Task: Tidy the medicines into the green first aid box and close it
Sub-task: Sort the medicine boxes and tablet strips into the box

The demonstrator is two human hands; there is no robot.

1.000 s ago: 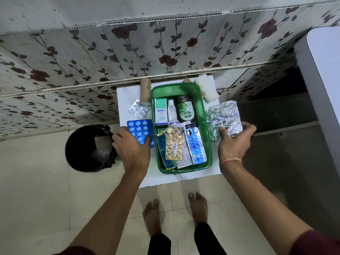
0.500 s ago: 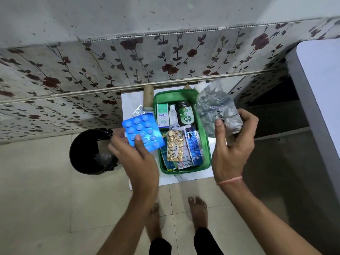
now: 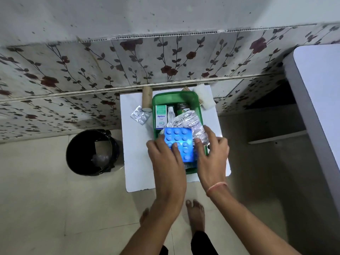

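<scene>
The green first aid box [image 3: 174, 97] stands open on a small white table [image 3: 137, 155]. Inside it are an Optibex carton [image 3: 161, 116], a white tube [image 3: 170, 114] and a dark bottle [image 3: 182, 107]. My left hand [image 3: 165, 153] presses a blue blister pack [image 3: 179, 143] down on the box's contents. My right hand [image 3: 211, 150] holds silver blister strips [image 3: 189, 123] over the box beside it. Another small silver strip [image 3: 140, 115] lies on the table left of the box, next to a beige roll [image 3: 146, 99].
A white pad [image 3: 205, 97] and something brown lie behind the box at the table's back right. A black bin [image 3: 92, 152] stands on the floor to the left. A pale table edge [image 3: 316, 107] runs along the right. My bare feet are below the table.
Both hands came down from mid-air into the box: the blue pack moved right and down onto the contents, the silver strips moved left and down beside it.
</scene>
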